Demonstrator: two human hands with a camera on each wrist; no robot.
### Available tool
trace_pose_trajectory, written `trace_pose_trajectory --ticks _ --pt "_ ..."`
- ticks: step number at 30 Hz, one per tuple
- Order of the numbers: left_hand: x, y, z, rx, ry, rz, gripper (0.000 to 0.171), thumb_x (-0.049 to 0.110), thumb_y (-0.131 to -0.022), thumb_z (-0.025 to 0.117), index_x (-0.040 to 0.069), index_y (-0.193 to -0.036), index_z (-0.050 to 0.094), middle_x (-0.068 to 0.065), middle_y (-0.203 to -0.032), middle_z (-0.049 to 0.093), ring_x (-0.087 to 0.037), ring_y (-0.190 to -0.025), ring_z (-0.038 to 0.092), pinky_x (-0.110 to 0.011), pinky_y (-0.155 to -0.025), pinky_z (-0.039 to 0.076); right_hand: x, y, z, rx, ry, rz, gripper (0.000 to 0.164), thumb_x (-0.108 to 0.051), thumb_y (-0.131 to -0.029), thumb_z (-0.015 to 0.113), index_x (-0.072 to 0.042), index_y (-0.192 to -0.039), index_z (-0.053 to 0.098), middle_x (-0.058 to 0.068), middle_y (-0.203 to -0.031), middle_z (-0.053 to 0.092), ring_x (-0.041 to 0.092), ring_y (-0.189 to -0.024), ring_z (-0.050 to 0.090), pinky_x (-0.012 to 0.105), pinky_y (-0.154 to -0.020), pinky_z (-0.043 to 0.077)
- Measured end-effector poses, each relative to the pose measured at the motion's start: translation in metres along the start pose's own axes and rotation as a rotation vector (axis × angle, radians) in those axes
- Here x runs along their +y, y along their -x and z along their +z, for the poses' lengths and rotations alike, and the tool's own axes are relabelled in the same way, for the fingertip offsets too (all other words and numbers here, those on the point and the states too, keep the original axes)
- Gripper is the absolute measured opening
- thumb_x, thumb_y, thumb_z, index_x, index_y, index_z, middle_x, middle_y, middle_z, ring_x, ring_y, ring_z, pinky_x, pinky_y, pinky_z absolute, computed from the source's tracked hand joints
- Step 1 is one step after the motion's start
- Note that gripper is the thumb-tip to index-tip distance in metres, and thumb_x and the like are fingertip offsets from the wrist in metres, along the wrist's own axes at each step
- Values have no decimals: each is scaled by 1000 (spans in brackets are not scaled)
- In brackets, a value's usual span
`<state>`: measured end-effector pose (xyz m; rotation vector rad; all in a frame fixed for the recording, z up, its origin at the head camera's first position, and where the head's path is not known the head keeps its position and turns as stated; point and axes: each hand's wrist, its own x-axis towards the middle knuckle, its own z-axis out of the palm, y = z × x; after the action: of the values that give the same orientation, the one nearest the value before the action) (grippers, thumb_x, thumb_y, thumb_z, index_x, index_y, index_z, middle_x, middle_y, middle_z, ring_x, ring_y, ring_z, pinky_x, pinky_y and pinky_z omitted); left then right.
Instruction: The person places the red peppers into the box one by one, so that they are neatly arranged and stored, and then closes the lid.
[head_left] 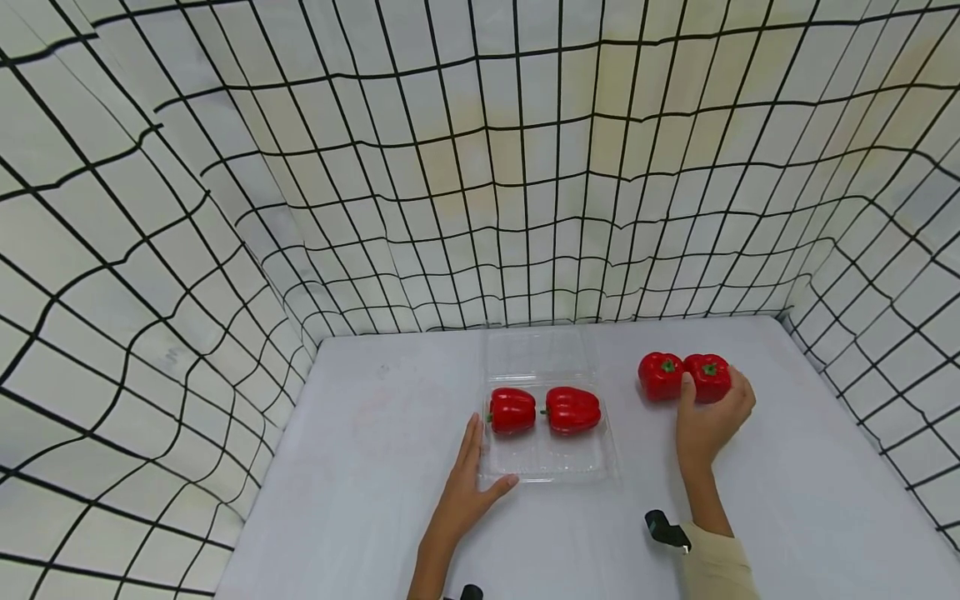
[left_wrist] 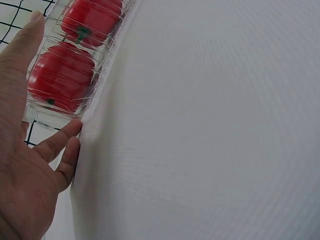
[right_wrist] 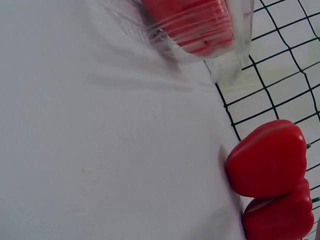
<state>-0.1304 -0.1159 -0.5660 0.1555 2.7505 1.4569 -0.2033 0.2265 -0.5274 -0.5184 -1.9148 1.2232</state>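
A clear plastic clamshell container (head_left: 547,462) lies on the white table with its lid (head_left: 540,354) folded back. Inside it, a red bell pepper (head_left: 513,411) and another red bell pepper (head_left: 572,410) lie on their sides. My left hand (head_left: 463,492) spreads its straight fingers along the container's left side, the thumb at its front corner. To the right, two more red bell peppers stand side by side, stems up. My right hand (head_left: 708,425) holds the right-hand pepper (head_left: 707,377) between thumb and fingers; the left-hand pepper (head_left: 660,375) is right beside it.
Black netting (head_left: 525,208) over pale cloth walls in the back and both sides of the white table (head_left: 360,467). Dark wrist-worn devices show near both wrists, one (head_left: 666,530) beside the right sleeve (head_left: 716,562).
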Motion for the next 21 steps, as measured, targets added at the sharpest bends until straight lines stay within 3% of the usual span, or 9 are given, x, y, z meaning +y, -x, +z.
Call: trace_pose_trajectory --ticks 7,11,21 --pt "-1 0 0 1 1 7 103 53 -81 73 28 -158 9 9 -166 7 -26 -152 16 -57 -113 33 14 -14 -4 -97 -11 220 78 -36 -93 64 -15 -153 19 9 -157 23 24 -146 22 49 -119 30" --pt "-1 0 1 0 -2 3 103 53 -81 73 28 -158 9 9 -166 7 -26 -152 16 -56 -113 33 23 -21 -4 -151 -6 278 80 -38 -94 61 -11 -155 15 13 -158 22 30 -144 23 52 -118 31" --pt "-3 -2 1 1 -8 12 103 52 -81 73 27 -158 10 11 -165 6 -24 -152 16 -55 -114 31 33 -25 -2 -202 2 368 80 -39 -95 60 -11 -155 15 12 -159 22 30 -146 24 51 -117 34"
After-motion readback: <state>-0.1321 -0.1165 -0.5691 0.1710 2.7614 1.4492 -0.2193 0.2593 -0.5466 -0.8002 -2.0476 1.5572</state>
